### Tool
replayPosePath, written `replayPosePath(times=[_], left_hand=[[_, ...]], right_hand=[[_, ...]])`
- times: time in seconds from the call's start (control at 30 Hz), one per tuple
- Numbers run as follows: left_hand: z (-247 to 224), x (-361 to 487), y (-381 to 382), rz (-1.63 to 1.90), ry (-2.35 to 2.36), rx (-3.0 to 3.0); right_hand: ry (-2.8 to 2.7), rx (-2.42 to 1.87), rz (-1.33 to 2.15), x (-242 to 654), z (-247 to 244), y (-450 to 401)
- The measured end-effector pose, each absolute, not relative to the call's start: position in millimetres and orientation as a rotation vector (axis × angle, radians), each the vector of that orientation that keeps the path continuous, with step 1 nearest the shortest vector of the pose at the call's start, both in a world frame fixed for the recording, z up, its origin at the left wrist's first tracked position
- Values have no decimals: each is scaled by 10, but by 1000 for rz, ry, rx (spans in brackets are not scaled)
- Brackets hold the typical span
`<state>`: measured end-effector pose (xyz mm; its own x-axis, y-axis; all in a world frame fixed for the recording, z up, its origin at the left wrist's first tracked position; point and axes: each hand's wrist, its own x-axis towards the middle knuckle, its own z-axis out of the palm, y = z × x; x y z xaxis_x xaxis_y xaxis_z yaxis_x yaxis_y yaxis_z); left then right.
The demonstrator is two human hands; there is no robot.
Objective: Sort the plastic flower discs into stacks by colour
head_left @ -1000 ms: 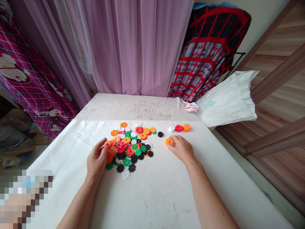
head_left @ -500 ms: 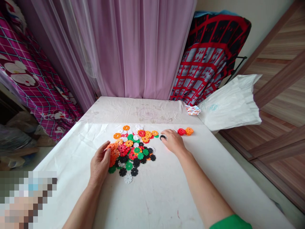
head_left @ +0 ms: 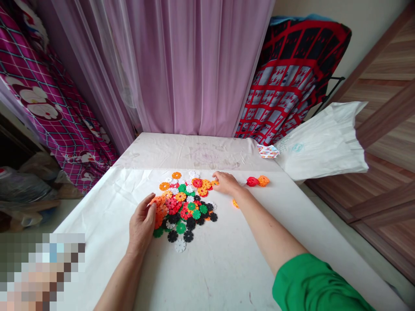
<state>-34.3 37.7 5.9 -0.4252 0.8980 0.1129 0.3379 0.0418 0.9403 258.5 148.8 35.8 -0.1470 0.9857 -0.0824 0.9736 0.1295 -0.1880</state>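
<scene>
Notched plastic discs (head_left: 184, 209) lie heaped on the white-covered table (head_left: 201, 268) between the two hands. Taking the heap as the clock's centre, the left hand (head_left: 141, 222) sits at nine, curved around the edge, thumb and fingers spread beside orange discs; whether it grips any cannot be told. Perhaps it serves as a stop, keeping the pile from sliding. The right hand (head_left: 227, 183), at two, has its fingertips bent over an orange disc (head_left: 215, 183); I cannot tell if they are closed on it.

An orange cluster (head_left: 235, 203) lies at three, partly hidden by the right forearm. Past the hand, between two and three, a red cluster (head_left: 252, 181) touches another orange one (head_left: 263, 181), set aside, maybe so they do not mix with the loose pieces.

Farther toward two is a small patterned holder (head_left: 268, 151), its inside not visible, then a big white bag (head_left: 324, 142), contents hidden. Well out at nine, clear plastic bags (head_left: 19, 185) hold things too blurred to name.
</scene>
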Motion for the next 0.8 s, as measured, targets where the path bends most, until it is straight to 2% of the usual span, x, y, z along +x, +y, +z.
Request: replayPosePath(times=[0.5,0.63,0.8], left_hand=[[80,-338,383,1363,1813,1182],[74,-339,387,1368,1815,1183],[59,-338,387,1376,1809,1226]], right_hand=[[-2249,-2021,326,2634,573,1488],[-2004,-1966,306,2966,586,1188],[-1780,-1941,295,3337,371,633]])
